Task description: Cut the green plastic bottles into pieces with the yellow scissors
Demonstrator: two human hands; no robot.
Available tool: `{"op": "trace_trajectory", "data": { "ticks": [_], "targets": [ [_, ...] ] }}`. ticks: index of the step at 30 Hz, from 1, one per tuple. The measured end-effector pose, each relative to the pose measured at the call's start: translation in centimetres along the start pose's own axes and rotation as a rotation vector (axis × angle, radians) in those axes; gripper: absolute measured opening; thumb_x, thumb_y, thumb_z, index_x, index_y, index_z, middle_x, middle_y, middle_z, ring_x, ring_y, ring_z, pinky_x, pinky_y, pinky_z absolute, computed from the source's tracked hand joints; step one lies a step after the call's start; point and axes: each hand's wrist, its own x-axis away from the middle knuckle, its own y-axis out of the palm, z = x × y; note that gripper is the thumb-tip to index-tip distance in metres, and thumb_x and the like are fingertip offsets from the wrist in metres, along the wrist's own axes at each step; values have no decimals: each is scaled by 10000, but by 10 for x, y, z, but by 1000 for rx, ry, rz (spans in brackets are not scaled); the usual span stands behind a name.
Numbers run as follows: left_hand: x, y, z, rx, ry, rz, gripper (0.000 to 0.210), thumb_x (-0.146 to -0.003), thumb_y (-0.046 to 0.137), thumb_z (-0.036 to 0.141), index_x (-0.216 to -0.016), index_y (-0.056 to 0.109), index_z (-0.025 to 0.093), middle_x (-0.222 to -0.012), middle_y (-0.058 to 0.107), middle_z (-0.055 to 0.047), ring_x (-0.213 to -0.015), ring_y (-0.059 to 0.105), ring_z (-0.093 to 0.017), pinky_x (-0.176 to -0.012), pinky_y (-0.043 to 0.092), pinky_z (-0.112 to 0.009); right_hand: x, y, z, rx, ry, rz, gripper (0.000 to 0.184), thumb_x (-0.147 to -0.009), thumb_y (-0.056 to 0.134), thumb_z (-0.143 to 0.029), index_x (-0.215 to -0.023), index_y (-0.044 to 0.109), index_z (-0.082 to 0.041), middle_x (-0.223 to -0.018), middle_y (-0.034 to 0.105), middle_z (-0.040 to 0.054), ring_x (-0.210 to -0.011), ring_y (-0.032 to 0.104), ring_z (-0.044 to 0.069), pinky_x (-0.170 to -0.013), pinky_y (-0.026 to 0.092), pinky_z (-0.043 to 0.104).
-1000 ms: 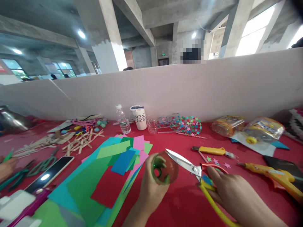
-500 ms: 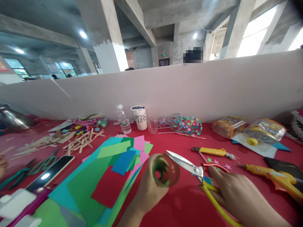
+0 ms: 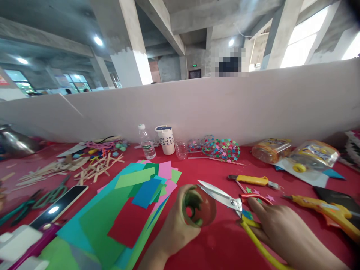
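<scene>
My left hand (image 3: 180, 221) is wrapped round a see-through plastic cylinder (image 3: 206, 210), which looks like a cut bottle with its open end towards me; green shows inside it. My right hand (image 3: 284, 228) grips a pair of scissors (image 3: 233, 204) with red and yellow handles. The blades point left, a little apart, with their tips at the cylinder's upper rim; whether they touch it I cannot tell. Coloured paper sheets (image 3: 101, 221) lie left of my left hand. A yellow utility knife (image 3: 253, 180) and small star cutouts (image 3: 270, 198) lie beyond my right hand.
A yellow glue gun (image 3: 326, 208) lies at the right, near plastic bottles (image 3: 315, 155). At the back stand a water bottle (image 3: 146, 144) and a white cup (image 3: 168, 142) against a white partition (image 3: 180, 108). A phone (image 3: 60, 206) and wooden sticks (image 3: 98, 167) are on the left.
The cylinder in my left hand has turned and shifted very slightly to the right and down. My right hand and the scissors have hardly moved.
</scene>
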Motion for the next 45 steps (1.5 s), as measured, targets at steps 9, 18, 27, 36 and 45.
{"op": "trace_trajectory", "data": {
  "ticks": [9, 18, 27, 36, 45],
  "targets": [
    [1, -11, 4, -3, 3, -22, 719, -574, 651, -47, -1209, 499, 253, -1032, 706, -61, -960, 703, -232, -806, 599, -304, 1, 3, 12, 3, -138, -49, 170, -900, 536, -396, -847, 543, -235, -482, 642, -8, -397, 625, 208, -422, 185, 273],
    [2, -19, 4, 11, -6, -174, 754, -607, 659, -35, -1261, 460, 283, -1089, 707, -66, -982, 700, -235, -816, 597, -302, -2, -8, 6, 50, -180, -21, 144, -881, 499, -304, -965, 561, -205, -571, 679, 21, -454, 637, 224, -444, 288, 277],
    [4, -17, 4, 24, 8, -217, 791, -608, 661, -58, -1271, 447, 316, -1162, 698, -67, -1057, 684, -247, -788, 602, -277, -2, -9, 2, 46, -185, -24, 137, -900, 496, -332, -894, 546, -205, -556, 664, 27, -425, 618, 230, -435, 279, 286],
    [8, -15, -5, 51, -45, -201, 809, -567, 690, -32, -1292, 507, 276, -1159, 691, -84, -1063, 670, -275, -896, 565, -331, -2, -1, 10, -19, -177, -16, 247, -940, 464, -441, -794, 513, -248, -470, 628, -3, -377, 597, 202, -416, 203, 282],
    [0, -10, 3, 687, -337, -1, 814, -682, 780, 294, -1401, 400, 299, -1281, 618, -84, -1230, 546, -302, -1055, 396, -416, -3, -4, 2, -63, 26, -3, 346, -959, 410, -512, -861, 596, -236, -493, 655, 17, -401, 617, 207, -409, 279, 273]
  ]
}}
